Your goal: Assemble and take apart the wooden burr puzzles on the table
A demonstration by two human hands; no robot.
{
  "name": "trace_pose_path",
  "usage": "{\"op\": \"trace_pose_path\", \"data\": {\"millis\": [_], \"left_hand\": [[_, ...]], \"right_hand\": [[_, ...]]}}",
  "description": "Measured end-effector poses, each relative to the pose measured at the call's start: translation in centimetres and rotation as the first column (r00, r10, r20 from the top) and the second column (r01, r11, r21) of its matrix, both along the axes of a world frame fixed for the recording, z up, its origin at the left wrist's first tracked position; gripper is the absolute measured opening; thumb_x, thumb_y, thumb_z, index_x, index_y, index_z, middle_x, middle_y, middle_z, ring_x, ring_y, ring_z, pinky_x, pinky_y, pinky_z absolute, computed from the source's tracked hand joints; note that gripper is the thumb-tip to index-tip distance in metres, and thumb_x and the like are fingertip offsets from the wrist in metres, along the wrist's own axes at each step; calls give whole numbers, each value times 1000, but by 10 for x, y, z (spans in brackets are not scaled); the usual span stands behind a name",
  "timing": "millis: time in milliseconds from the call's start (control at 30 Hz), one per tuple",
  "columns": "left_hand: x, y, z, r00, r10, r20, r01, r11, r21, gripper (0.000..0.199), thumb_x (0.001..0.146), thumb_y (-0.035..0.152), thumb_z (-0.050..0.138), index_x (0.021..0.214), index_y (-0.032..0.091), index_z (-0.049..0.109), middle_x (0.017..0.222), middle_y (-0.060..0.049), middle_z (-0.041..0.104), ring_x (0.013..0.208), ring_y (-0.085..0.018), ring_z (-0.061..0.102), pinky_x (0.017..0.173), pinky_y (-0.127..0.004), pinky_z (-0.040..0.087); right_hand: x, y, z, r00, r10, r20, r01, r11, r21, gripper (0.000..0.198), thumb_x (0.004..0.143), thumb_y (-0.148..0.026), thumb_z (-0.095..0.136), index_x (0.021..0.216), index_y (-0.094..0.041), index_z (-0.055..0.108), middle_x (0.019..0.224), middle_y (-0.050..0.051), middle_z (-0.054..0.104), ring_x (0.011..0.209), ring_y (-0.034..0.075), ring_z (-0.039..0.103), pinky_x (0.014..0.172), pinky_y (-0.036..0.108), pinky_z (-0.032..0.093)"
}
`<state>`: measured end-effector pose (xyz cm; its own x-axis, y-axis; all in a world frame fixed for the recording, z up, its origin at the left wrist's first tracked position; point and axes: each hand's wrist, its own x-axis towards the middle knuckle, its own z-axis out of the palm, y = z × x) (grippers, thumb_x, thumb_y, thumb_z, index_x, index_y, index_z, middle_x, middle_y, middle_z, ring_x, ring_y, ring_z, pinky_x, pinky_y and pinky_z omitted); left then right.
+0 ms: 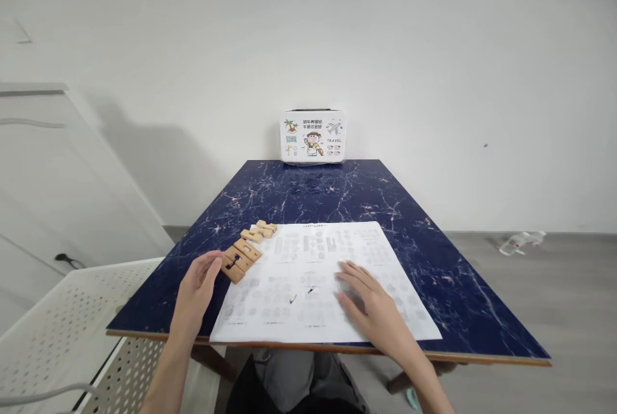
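Note:
A printed paper sheet (318,311) lies on the dark blue marble-patterned table. My right hand (371,305) rests on the sheet's right side, fingers stretched out and holding nothing. At the sheet's left edge is a flat wooden puzzle frame (240,258) with dark shapes and a cut-out. The thumb and fingers of my left hand (197,282) are closed on the frame's left edge; the fingertips are partly hidden. Just beyond it, small loose wooden pieces (260,231) lie in a cluster. Two small black marks or bits (311,290) show on the sheet.
A white case with cartoon pictures (313,137) stands at the far end of the table (313,192), against the wall. White perforated basket-like storage (53,317) is on the left beside the table. A white object (520,242) lies on the floor at right.

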<state>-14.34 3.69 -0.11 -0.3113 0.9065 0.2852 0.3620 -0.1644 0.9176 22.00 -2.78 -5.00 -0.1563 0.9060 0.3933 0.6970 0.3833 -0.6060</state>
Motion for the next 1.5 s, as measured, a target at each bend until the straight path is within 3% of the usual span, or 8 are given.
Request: {"op": "trace_pose_path", "data": {"millis": [167, 367, 667, 1133, 1500], "left_hand": [[-1, -2, 2, 995, -63, -78, 58, 997, -58, 43, 85, 56, 66, 108, 20, 70, 118, -9, 75, 119, -31, 68, 109, -44, 52], [-9, 0, -6, 984, -90, -156, 85, 996, -39, 41, 87, 56, 62, 105, 20, 70, 115, -10, 76, 116, -31, 69, 107, -46, 52], [-8, 1, -7, 976, -83, -199, 72, 996, -59, 41, 85, 58, 62, 99, 20, 71, 111, -10, 78, 111, -31, 72, 103, -45, 55], [-9, 1, -5, 974, -94, -205, 76, 993, -93, 42, 84, 58, 61, 98, 20, 72, 102, -10, 79, 103, -30, 73, 103, -44, 53], [-5, -4, 0, 964, -117, -239, 107, 993, -52, 33, 86, 50, 58, 96, 20, 71, 93, -7, 79, 89, -27, 74, 93, -41, 58]], "right_hand": [[2, -2, 5, 998, 14, -64, -17, 999, -47, 36, 103, -40, 56, 134, -27, 68, 154, 6, 57, 149, 31, 45, 125, 56, 36], [1, -3, 10, 994, 11, -105, -22, 994, -110, 35, 103, -42, 56, 131, -28, 71, 152, 5, 59, 148, 31, 45, 125, 56, 36], [3, -4, 17, 988, 33, -152, -62, 980, -190, 35, 104, -42, 53, 131, -30, 71, 150, 3, 61, 149, 30, 45, 124, 56, 36], [2, -5, 19, 978, 22, -208, -62, 981, -185, 33, 103, -44, 55, 127, -31, 72, 144, 4, 66, 146, 30, 48, 121, 53, 41], [4, -6, 16, 977, 29, -211, -67, 982, -177, 33, 104, -43, 53, 129, -31, 70, 142, 4, 67, 146, 30, 49, 119, 54, 42]]}}
